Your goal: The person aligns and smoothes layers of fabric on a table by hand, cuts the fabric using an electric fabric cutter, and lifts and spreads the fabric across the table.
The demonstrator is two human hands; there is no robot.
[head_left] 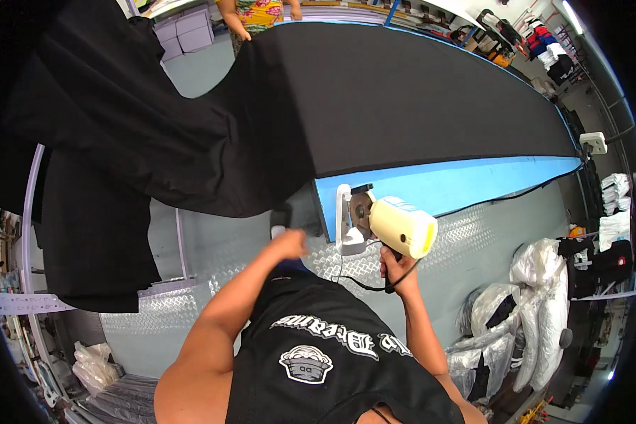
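My right hand point(398, 269) is closed round the dark handle of an electric cloth cutter point(405, 226). The cutter has a cream motor housing, a dark head and a white upright frame, and it stands by the near end of the blue-topped table point(385, 186). My left hand point(288, 244) hangs in front of my body, left of the cutter and just below the edge of the black fabric point(403, 92). Motion smears its fingers, and I cannot make out whether it grips anything. The fabric lies flat along the table and drapes off its left side in folds.
Across the fabric, another person's hand point(245, 35) touches its far edge. A black cable point(364, 285) loops from the cutter past my right hand. A white socket block point(593, 143) sits at the table's right end. Plastic-wrapped rolls point(544, 311) lie at right, on the grey patterned floor.
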